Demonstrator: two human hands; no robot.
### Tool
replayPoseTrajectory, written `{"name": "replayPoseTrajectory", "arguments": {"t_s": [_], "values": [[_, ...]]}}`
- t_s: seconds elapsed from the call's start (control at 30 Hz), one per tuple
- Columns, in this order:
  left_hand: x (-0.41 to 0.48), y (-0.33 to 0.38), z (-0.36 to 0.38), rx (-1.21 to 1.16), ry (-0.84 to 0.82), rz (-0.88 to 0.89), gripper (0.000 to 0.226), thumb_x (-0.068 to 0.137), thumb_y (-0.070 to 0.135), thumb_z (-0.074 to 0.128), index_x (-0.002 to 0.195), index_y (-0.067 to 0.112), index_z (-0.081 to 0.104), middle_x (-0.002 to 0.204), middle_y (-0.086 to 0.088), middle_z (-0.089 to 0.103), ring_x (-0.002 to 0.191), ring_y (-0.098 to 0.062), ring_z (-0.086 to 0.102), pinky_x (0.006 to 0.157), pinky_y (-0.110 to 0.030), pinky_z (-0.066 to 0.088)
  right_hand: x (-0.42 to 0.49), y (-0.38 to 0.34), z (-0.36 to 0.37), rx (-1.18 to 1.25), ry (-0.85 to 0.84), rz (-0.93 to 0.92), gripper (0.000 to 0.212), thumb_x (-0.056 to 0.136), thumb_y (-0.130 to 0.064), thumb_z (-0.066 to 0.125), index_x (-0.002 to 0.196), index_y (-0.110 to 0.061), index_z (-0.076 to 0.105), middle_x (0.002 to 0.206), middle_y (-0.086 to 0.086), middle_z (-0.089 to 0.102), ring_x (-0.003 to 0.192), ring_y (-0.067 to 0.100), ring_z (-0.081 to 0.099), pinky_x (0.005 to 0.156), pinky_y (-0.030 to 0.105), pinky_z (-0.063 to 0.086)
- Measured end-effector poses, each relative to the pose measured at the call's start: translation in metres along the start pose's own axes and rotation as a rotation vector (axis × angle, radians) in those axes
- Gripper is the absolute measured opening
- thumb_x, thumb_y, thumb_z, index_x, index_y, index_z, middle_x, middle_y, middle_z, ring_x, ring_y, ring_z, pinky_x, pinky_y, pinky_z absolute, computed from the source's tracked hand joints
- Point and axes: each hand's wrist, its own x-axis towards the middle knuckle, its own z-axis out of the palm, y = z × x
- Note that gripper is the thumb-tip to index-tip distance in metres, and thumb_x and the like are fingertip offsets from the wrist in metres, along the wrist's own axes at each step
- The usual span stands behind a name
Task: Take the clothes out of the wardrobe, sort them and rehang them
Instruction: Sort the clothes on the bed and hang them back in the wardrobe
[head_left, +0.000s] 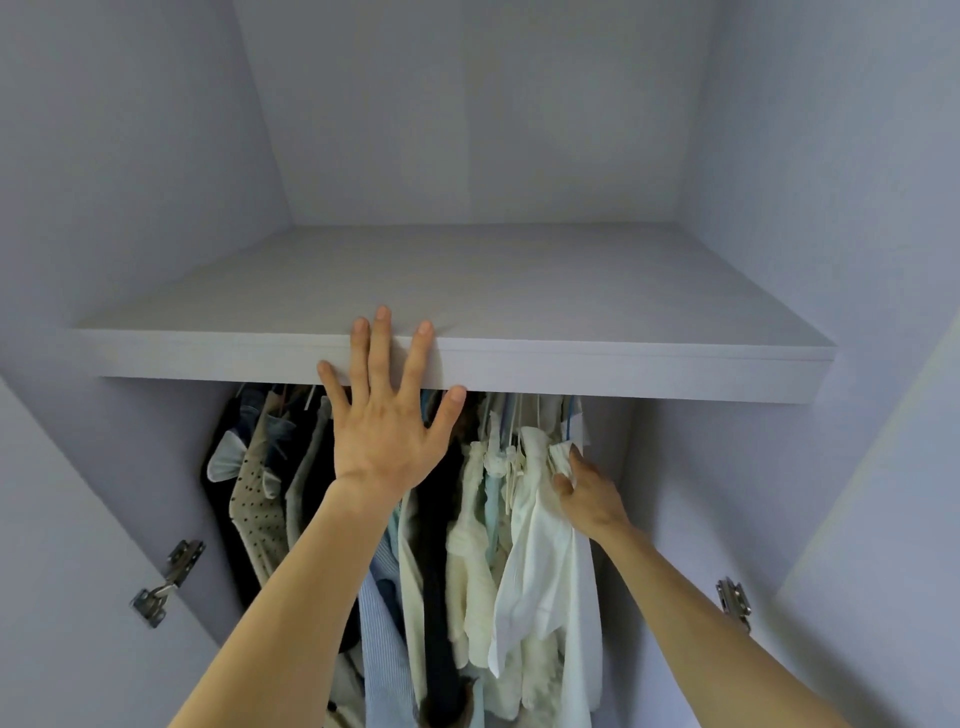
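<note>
Under the wardrobe's (467, 130) pale shelf (623, 364) hangs a tight row of clothes (470, 545), dark ones toward the left and cream and white ones toward the right. The only print that can be made out is a scatter of small dark dots on a tan garment (257, 499) near the left end. Any tags or labels are too small or too folded in to read.

The left hand (387, 431) lies spread flat against the shelf's front edge, fingers straight and apart, with three fingertips reaching over onto the top surface. It holds nothing. The right hand (592, 493) is at the right end of the row, gripping a white garment (540, 545) near its top. Its thumb lies against the gathered cloth, and its fingers curl into the fabric and are partly hidden by it.

The rail is hidden behind the shelf. Only thin hanger hooks (498, 415) show just below the edge, blurred and bunched together. A blue striped shirt (376, 623) is partly covered by the left forearm, and a black garment (436, 519) sits in shadow between it and the cream pieces, its shape hard to tell. The bottom of the frame cuts off the lower parts of all the clothes.

A metal hinge (166, 584) shows on the left wall. Another hinge (732, 603) peeks out past the right forearm.
</note>
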Motion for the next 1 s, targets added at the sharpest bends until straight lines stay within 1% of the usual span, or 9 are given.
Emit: {"name": "replayPoseTrajectory", "arguments": {"t_s": [0.1,0.2,0.27,0.33,0.4,0.5,0.7,0.87,1.0], "values": [[-0.003,0.001,-0.004,0.005,-0.026,-0.007,0.078,0.098,0.071,0.023,0.150,0.041,-0.026,0.157,0.001,-0.038,0.149,-0.023,-0.027,0.119,-0.065,0.003,-0.001,-0.010,0.003,0.022,-0.026,0.032,0.057,0.107,-0.033,0.029,0.159,-0.020,0.008,0.130,0.018,0.061,0.114,0.033,0.061,0.097,0.038,0.049],[-0.007,0.003,-0.016,-0.012,-0.055,-0.007,0.082,0.097,0.069,0.032,0.153,0.041,-0.021,0.160,0.002,-0.033,0.150,-0.022,-0.026,0.119,-0.062,0.003,-0.010,-0.007,0.007,-0.013,0.003,0.063,0.058,0.107,-0.035,0.027,0.159,-0.023,0.004,0.117,0.017,0.065,0.104,0.034,0.064,0.085,0.036,0.050],[-0.012,0.007,-0.027,-0.031,-0.092,-0.011,0.086,0.096,0.062,0.041,0.154,0.039,-0.019,0.162,0.001,-0.029,0.151,-0.023,-0.023,0.118,-0.061,0.002,-0.022,-0.001,0.008,-0.061,0.027,0.064,0.061,0.106,-0.031,0.032,0.159,-0.024,0.002,0.134,0.015,0.058,0.116,0.034,0.059,0.092,0.038,0.049],[-0.027,0.011,-0.039,-0.071,-0.140,-0.021,0.089,0.096,0.052,0.048,0.155,0.038,-0.017,0.164,0.000,-0.023,0.153,-0.024,-0.016,0.121,-0.060,0.003,-0.042,0.003,0.013,-0.077,0.074,0.036,0.067,0.102,-0.026,0.042,0.158,-0.027,0.004,0.153,0.011,0.039,0.133,0.034,0.047,0.104,0.042,0.044],[-0.057,0.011,-0.048,-0.117,-0.197,-0.054,0.084,0.096,0.044,0.051,0.157,0.040,-0.008,0.165,0.001,-0.017,0.154,-0.025,-0.006,0.122,-0.059,0.007,-0.071,-0.001,0.021,-0.052,0.125,0.001,0.066,0.101,-0.028,0.047,0.157,-0.027,0.013,0.160,0.009,0.025,0.142,0.034,0.033,0.110,0.043,0.038],[-0.129,-0.005,-0.055,-0.119,-0.320,-0.146,0.075,0.096,0.039,0.054,0.157,0.040,0.010,0.166,0.002,-0.015,0.153,-0.026,0.000,0.122,-0.056,0.012,-0.123,-0.021,0.037,0.068,0.150,-0.134,0.056,0.101,-0.034,0.049,0.153,-0.026,0.030,0.161,0.002,0.025,0.145,0.028,0.026,0.113,0.040,0.034],[-0.331,-0.067,-0.103,-0.026,-0.511,-0.506,0.068,0.098,0.039,0.049,0.156,0.041,0.014,0.167,0.003,-0.005,0.154,-0.024,-0.001,0.123,-0.052,0.010,-0.249,-0.079,0.086,0.120,0.031,-0.553,0.042,0.101,-0.039,0.049,0.141,-0.029,0.052,0.154,-0.007,0.039,0.143,0.011,0.030,0.113,0.026,0.029],[-0.531,-0.086,-0.189,0.061,-0.574,-0.906,0.069,0.096,0.040,0.053,0.157,0.037,0.019,0.167,0.001,0.007,0.153,-0.027,0.009,0.120,-0.047,0.019,-0.378,-0.116,0.153,0.046,-0.272,-0.923,0.048,0.098,-0.046,0.041,0.138,-0.026,0.057,0.145,-0.008,0.053,0.142,0.009,0.035,0.117,0.023,0.026],[-0.672,-0.057,-0.260,0.084,-0.594,-1.215,0.066,0.098,0.041,0.046,0.157,0.035,0.017,0.167,0.001,0.006,0.153,-0.024,0.007,0.123,-0.047,0.015,-0.488,-0.125,0.201,-0.031,-0.506,-1.141,0.046,0.099,-0.046,0.042,0.142,-0.033,0.052,0.149,-0.012,0.048,0.144,0.007,0.031,0.118,0.026,0.023]]}}
